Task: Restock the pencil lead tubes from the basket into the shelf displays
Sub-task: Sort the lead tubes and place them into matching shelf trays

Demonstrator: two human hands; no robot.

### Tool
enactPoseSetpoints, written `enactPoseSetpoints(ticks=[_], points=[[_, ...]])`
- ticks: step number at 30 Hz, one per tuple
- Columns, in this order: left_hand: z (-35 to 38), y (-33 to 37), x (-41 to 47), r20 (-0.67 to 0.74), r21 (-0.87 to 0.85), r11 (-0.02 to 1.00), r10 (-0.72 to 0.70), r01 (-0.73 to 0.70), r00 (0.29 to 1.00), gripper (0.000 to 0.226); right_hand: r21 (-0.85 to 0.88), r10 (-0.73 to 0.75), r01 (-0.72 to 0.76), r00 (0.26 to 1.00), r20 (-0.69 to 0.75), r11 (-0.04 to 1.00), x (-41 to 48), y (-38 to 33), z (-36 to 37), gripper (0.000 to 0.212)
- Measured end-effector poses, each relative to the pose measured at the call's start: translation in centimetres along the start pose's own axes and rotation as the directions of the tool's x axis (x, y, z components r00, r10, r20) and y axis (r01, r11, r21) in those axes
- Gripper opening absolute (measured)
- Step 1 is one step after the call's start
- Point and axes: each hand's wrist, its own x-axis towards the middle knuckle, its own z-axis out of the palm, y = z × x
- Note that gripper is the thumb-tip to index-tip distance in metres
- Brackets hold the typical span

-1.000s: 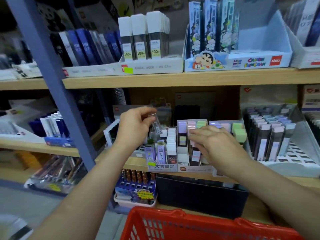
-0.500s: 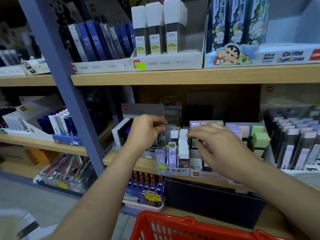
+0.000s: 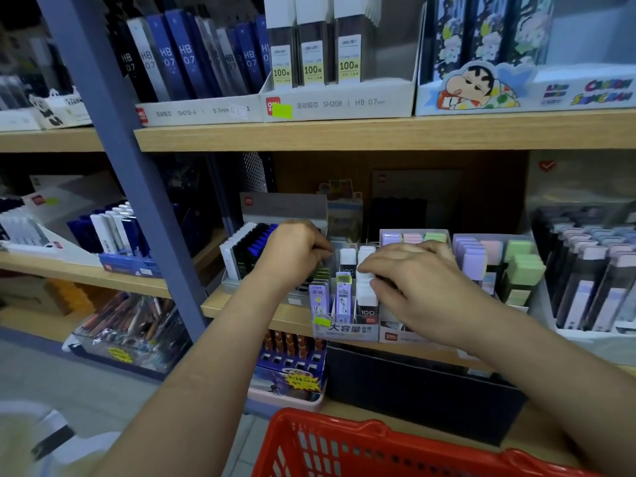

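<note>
Restocking under way: left hand point(image 3: 292, 251) pinches a clear plastic lead tube point(image 3: 327, 261) over the near-full grey cardboard display point(image 3: 347, 329), right hand point(image 3: 423, 290) grip unclear, contents of the red plastic basket point(image 3: 344, 429) unseen.

One red basket point(image 3: 344, 449), two hands, left point(image 3: 292, 256) and right point(image 3: 416, 287), three white-capped packs marked 100 point(image 3: 313, 53).

The light is dim and flat, coming from above. The upper shelf point(image 3: 344, 132) throws deep shadow over the back of the level beneath it. The whole picture is slightly soft. The packs at the far right point(image 3: 585, 280) smear. Shelf edges bow with wide-angle distortion, and the red basket point(image 3: 344, 442) is blurred.
</note>
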Motion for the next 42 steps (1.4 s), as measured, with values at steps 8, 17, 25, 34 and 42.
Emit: enactPoseSetpoints(ticks=[8,17,25,34,42], points=[[-2.0,0.9,-0.6,-0.044,-0.069,0.996,-0.055,0.052,0.997,0.021,0.127,-0.048,0.065,0.99,-0.13,0.99,-2.0,0.6,-2.6,0.032],[-5.9,7.8,-6.8,0.16,-0.119,0.993,0.036,-0.017,0.986,0.02,0.477,-0.163,-0.148,0.818,0.551,0.867,-6.3,-0.7,-1.5,0.018],[1.1,9.3,-16.0,0.736,-0.018,1.0,-0.001,0.021,0.678,0.023,0.37,-0.07,-0.567,0.48,0.875,0.736,-10.9,-2.9,9.9,0.025],[16.8,6.7,-30.5,0.94,0.141,0.986,-0.162,0.091,0.301,0.064,0.165,0.244,-0.808,0.355,0.903,0.566,-20.1,-1.3,18.0,0.022],[20.6,8.3,-34.8,0.893,0.276,0.916,-0.356,0.29,0.276,0.107,-0.04,0.129,-0.999,-0.04,0.991,-0.005,-25.7,-1.9,20.6,0.034]])
